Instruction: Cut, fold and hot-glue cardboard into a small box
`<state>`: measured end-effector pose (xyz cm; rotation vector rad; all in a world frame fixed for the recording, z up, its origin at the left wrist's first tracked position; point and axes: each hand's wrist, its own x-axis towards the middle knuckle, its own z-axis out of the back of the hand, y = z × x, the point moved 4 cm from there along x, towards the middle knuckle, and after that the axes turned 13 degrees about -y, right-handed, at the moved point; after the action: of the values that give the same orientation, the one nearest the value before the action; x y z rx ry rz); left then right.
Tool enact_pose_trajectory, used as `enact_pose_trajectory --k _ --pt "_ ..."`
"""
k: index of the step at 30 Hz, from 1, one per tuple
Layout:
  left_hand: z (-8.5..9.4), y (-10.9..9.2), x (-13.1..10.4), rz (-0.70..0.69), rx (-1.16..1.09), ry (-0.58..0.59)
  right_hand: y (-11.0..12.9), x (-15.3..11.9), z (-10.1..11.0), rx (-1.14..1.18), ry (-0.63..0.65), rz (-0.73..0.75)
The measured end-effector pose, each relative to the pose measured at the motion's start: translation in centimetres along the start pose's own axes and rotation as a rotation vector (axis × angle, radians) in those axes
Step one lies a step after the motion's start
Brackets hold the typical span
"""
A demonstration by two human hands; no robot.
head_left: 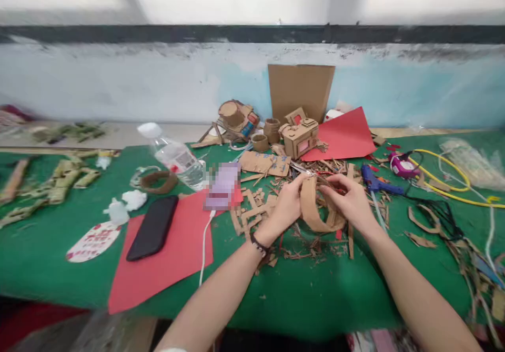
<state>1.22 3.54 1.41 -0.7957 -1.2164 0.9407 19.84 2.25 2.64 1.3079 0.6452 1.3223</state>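
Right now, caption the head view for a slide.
Left hand and right hand hold a cardboard ring over a green table littered with cardboard scraps.

I could pass over the bare green cloth (319,299) on the near side of the cardboard ring (309,204); left of it, the purple phone (223,188) and white cable (204,244) block me; right, the blue glue gun (379,184); beyond it, the boxy cardboard model (298,136).
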Motion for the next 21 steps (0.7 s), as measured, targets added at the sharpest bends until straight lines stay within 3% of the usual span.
enact_pose_trajectory --k 7,21 --pt "0.2 0.4 -0.3 -0.017 0.05 0.0 -0.2 -0.2 0.2 -0.045 0.005 0.014" --pt "-0.1 1.3 0.2 0.13 -0.202 0.059 -0.6 -0.2 0.5 -0.124 0.018 0.081"
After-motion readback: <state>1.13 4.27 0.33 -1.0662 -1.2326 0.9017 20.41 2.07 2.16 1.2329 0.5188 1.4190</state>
